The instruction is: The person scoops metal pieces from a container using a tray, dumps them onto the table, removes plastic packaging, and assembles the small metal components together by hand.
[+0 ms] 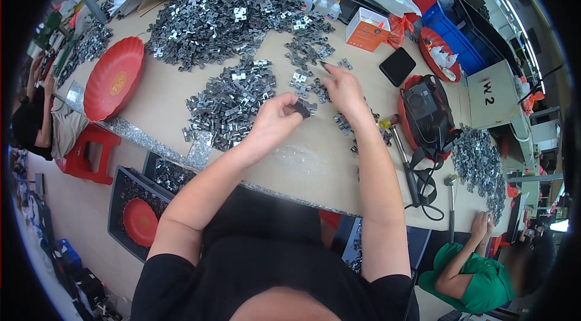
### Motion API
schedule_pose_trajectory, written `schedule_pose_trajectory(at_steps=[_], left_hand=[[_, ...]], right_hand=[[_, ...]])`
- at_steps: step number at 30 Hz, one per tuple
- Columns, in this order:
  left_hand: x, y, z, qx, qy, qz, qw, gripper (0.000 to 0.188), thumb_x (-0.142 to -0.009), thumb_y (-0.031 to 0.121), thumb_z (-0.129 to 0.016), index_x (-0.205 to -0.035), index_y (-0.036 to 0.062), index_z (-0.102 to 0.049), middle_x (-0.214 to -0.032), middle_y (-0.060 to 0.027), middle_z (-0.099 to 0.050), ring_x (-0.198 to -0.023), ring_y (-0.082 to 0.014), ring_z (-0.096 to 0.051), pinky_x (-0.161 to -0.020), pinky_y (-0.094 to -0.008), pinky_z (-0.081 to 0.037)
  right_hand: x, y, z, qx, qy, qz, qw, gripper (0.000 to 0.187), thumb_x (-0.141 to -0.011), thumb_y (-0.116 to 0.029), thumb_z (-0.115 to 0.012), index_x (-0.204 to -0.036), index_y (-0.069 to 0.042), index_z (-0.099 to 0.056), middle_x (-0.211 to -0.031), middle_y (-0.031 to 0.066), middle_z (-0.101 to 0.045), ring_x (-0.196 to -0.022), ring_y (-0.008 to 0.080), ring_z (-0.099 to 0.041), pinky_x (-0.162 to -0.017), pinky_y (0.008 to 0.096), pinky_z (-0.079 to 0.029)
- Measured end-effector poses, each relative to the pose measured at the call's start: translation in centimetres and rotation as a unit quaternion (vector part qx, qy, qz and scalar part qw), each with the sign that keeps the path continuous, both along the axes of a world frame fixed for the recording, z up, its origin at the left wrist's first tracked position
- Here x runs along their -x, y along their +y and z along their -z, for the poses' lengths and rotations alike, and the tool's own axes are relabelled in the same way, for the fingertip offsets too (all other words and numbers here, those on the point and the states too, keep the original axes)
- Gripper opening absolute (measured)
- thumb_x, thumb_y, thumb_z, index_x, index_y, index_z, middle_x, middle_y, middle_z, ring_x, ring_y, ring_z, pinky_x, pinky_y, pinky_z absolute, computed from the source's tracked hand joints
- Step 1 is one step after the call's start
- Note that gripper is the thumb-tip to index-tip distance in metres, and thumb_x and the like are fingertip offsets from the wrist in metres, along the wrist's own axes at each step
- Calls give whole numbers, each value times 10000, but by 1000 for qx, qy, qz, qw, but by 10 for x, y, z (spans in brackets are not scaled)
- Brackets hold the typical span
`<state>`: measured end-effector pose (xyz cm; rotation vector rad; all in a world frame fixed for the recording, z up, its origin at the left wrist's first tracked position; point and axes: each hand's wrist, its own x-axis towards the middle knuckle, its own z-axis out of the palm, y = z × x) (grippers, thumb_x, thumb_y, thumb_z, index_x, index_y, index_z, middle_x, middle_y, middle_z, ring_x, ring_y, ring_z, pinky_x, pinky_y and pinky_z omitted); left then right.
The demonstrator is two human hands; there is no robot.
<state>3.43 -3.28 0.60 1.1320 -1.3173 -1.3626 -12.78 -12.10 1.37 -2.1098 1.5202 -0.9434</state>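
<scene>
My left hand is closed, thumb and fingers pinching a small metal bracket in dark and shiny grey. Further right and a little farther off, my right hand has its fingers drawn together, with a small dark tip showing at them; what it holds is too small to name. Just beyond that hand lie loose metal brackets. A heap of similar brackets sits left of my left hand, and a much larger pile spreads behind it.
Glue bottles, an orange-white box and a black phone are at the back. On the right lie a hammer and a black bag in a red tray. A red plate is at left. A co-worker in green sits right.
</scene>
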Motion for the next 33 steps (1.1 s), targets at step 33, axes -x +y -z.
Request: schedule_pose_trajectory(at_steps=[33], left_hand=[[20,-6,0,-96,282,-57,953,112,-768,22,-462,-807,7,-566,-743,-29,-566,-604,-66,-478,-531,-190,-378]], right_hand=[[6,76,-1,-257,-488,-37,833,188,-754,-3,-570,-900,27,-455,-794,122,-581,-668,159,-595,-621,231,-501]])
